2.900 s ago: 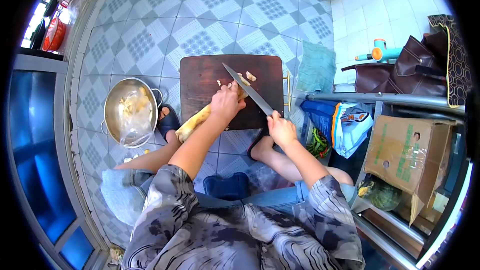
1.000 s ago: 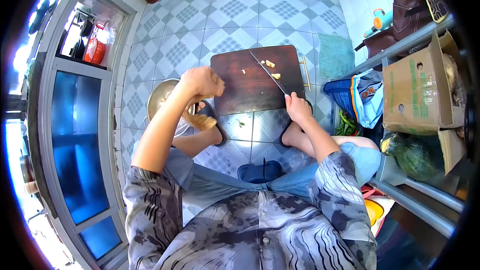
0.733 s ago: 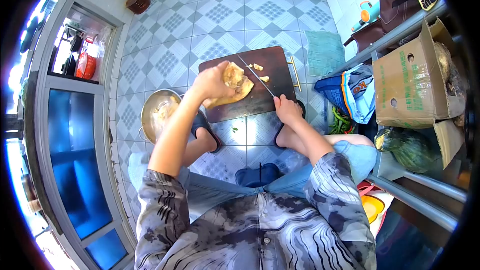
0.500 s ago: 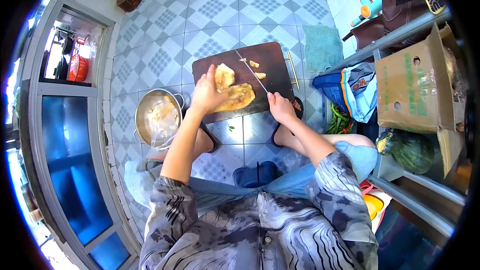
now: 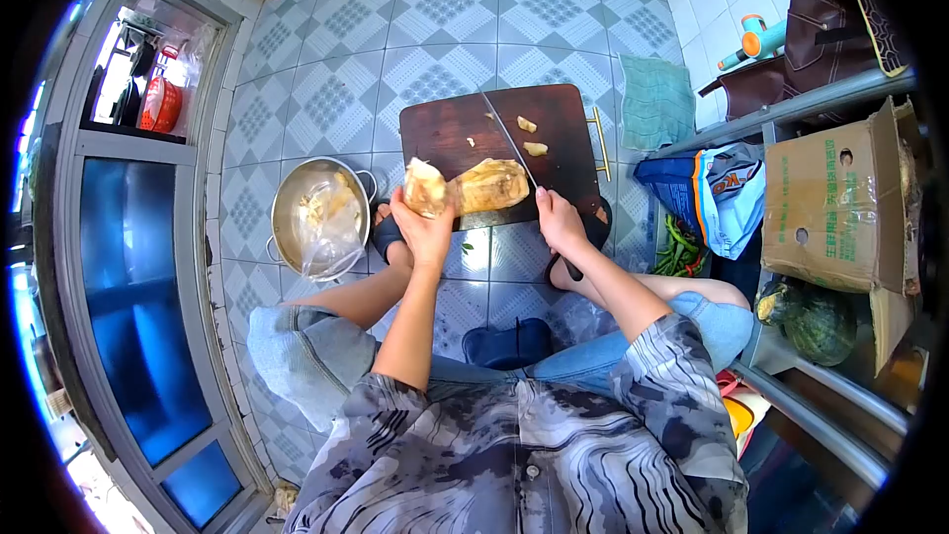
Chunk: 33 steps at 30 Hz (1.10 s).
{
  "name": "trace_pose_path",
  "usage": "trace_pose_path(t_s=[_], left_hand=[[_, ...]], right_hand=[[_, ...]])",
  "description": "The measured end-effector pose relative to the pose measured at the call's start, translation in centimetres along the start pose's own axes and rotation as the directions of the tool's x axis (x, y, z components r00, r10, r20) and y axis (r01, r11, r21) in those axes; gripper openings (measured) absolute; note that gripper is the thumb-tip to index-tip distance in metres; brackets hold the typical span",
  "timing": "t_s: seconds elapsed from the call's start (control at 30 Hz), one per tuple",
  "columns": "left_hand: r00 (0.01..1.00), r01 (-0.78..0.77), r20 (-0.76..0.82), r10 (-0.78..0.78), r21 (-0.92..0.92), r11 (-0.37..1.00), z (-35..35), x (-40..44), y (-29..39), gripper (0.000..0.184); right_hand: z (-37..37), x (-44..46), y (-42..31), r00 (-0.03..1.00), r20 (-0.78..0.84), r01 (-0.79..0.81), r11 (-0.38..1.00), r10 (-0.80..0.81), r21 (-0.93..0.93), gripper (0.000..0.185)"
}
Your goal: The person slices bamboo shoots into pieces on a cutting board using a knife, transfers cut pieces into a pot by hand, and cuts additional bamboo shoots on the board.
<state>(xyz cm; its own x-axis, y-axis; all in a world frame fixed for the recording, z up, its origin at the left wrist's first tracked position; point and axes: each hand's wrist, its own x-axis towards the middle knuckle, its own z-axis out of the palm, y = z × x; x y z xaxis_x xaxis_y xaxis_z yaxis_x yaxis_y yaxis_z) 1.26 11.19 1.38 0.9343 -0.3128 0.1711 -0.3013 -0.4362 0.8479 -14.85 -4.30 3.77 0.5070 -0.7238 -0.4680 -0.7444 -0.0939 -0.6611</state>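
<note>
A dark brown cutting board lies on the floor between my feet. My left hand is closed round a pale yellow, fibrous vegetable chunk, upright at the board's near left edge. Beside it, a longer yellow-brown vegetable piece rests on the board; whether the two touch I cannot tell. My right hand grips a knife by its handle, blade pointing to the far left across the board, just right of the longer piece. Small cut bits lie to the right of the blade.
Left of the board stands a steel pot with pale pieces and a clear plastic bag in it. To the right are a blue-white bag, green peppers, a shelf with a cardboard box, and a dark green squash.
My left hand has drawn back toward me, from reaching over the pieces to holding the chunk. The longer piece has turned on the board. My right hand still holds the knife.
</note>
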Motion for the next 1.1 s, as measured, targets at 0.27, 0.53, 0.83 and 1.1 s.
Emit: trace_pose_path(t_s=[0.27,0.53,0.83,1.1], left_hand=[[0.889,-0.409,0.28,0.362,0.127,0.904,-2.2,0.7,0.3,0.078],[0.936,-0.293,0.257,0.239,0.198,0.935,-1.4,2.4,4.6,0.044],[0.906,-0.335,0.407,0.112,0.532,0.778,3.9,6.9,12.9,0.045],[0.844,-0.409,0.515,0.15,0.437,0.801,6.0,3.6,11.8,0.043]], right_hand=[[-3.0,0.9,2.5,0.888,0.417,-0.404,0.763,0.194,0.504,0.061],[-5.3,-0.9,-2.9,0.979,0.196,-0.123,0.939,0.061,0.321,0.056],[0.7,-1.8,-1.0,0.999,-0.004,0.044,0.993,-0.043,0.111,0.052],[1.2,-1.5,-0.5,0.976,0.189,-0.18,0.903,0.112,0.391,0.058]])
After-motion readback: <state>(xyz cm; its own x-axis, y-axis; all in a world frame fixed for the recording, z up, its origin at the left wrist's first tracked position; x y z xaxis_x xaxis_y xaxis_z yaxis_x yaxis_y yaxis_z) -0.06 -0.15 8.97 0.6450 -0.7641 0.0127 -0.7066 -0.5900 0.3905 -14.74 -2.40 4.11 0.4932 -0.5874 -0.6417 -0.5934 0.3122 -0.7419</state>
